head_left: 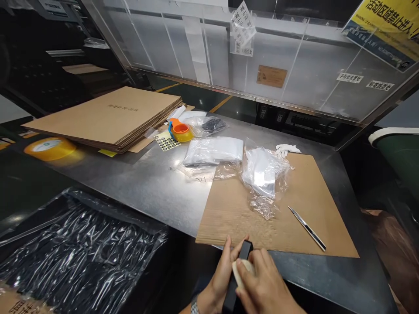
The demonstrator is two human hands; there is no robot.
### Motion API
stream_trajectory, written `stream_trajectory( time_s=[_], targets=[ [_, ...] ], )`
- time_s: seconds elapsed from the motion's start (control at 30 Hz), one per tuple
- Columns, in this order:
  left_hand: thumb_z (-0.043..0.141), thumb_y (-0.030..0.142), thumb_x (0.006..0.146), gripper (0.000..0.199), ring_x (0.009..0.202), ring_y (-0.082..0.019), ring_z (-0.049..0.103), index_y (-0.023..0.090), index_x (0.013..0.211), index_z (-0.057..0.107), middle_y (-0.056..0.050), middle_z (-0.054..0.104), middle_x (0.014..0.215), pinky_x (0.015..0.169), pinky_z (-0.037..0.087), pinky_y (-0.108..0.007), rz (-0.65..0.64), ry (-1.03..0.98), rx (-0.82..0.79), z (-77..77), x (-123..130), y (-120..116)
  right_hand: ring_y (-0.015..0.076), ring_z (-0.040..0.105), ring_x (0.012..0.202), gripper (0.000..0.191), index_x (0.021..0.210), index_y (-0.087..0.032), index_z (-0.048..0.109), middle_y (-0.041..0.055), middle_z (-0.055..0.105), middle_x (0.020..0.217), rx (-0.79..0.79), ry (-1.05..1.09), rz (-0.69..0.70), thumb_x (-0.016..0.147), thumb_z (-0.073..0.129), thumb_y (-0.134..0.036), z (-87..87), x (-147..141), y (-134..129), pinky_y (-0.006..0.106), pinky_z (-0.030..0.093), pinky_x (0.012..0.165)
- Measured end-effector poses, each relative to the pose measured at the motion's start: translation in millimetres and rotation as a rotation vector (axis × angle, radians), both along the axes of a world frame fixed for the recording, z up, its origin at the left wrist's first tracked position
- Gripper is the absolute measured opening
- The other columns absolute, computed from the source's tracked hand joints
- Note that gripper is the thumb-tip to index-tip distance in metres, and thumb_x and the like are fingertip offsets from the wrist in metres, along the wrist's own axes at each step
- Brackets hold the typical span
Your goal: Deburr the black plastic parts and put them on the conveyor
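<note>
A long black bar-shaped object (231, 293) is at the bottom centre, in front of the table edge. My left hand (220, 275) holds it from the left side, fingers along it. My right hand (262, 283) presses a small cream-coloured pad (242, 271) against the bar's upper part. Just beyond my hands lies a flat cardboard sheet (235, 218). On the sheet's right side rests a slim silver knife (307, 229). A clear plastic bag with white sheets (262, 172) lies on the cardboard's far part.
The metal table (147, 183) also bears stacked cardboard (108, 113), a yellow tape roll (50, 148), an orange tape dispenser (180, 128), another bag of white sheets (214, 150) and a white glove (287, 149). Plastic-wrapped black items (85, 248) stand at lower left.
</note>
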State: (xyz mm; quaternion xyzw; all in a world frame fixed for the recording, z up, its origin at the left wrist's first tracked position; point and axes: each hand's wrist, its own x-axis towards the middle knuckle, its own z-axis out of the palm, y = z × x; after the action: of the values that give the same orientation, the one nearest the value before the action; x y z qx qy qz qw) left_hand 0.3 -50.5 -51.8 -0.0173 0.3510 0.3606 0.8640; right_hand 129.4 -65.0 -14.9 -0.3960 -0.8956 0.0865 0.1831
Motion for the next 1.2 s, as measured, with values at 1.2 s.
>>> stream_trajectory(
  time_s=[1.2],
  targets=[
    [0.076, 0.026, 0.063, 0.048, 0.114, -0.026, 0.050, 0.019, 0.108, 0.062, -0.008, 0.064, 0.113, 0.098, 0.035, -0.030, 0.092, 0.574, 0.475, 12.2, -8, 3, 0.0239, 0.053, 0.091, 0.035, 0.120, -0.020, 0.053, 0.0114, 0.053, 0.103, -0.014, 0.243, -0.555, 0.090, 0.045, -0.036, -57.0, 71, 36, 0.040, 0.050, 0.075]
  ],
)
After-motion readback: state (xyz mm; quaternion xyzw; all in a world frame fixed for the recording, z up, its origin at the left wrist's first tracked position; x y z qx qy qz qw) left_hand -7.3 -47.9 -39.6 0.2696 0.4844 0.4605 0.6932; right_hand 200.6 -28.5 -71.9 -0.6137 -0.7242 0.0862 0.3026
